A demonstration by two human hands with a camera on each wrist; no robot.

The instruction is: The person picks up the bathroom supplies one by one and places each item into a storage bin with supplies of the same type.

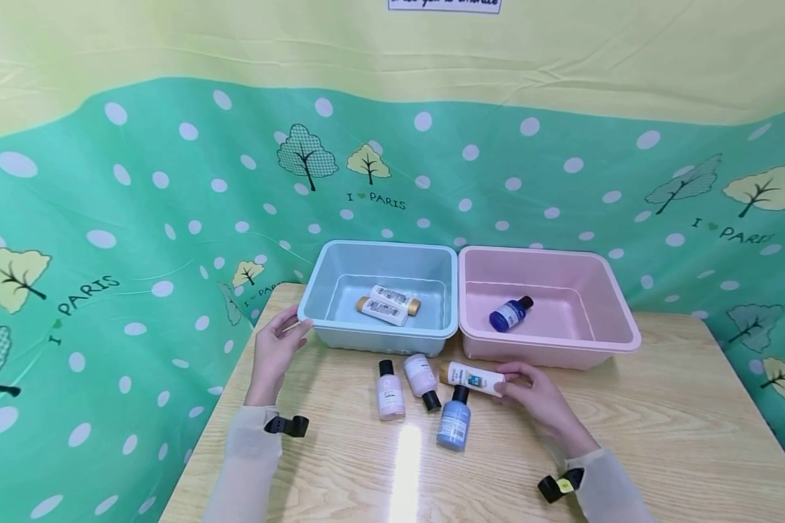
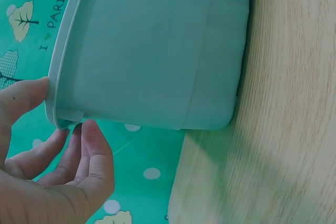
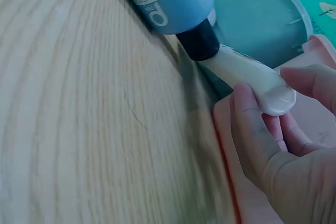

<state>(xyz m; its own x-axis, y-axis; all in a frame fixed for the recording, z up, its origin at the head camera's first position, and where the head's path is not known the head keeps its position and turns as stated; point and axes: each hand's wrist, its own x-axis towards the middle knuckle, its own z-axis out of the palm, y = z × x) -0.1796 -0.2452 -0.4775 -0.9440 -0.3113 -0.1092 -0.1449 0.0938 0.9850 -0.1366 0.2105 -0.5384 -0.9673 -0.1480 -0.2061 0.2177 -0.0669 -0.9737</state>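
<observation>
My left hand [image 1: 273,357] pinches the front left corner of a light blue plastic bin [image 1: 373,340], thumb over the rim and fingers curled below it in the left wrist view. With my right hand [image 1: 541,401] I grip the bottom end of a white tube [image 1: 476,378] with a gold cap, just in front of the pink bin [image 1: 530,351]. A light blue bottle [image 1: 454,425] with a black cap lies nearest the tube, its cap overlapping the tube in the right wrist view. Two pale pink bottles, one at the left [image 1: 390,399] and one [image 1: 421,375] cap toward me, lie beside it.
Inside the blue bin lie two white tubes [image 1: 382,311] with gold caps. A dark blue bottle [image 1: 509,315] lies in the pink bin. The bins stand side by side on a wooden table [image 1: 680,436], before a green patterned cloth [image 1: 497,160].
</observation>
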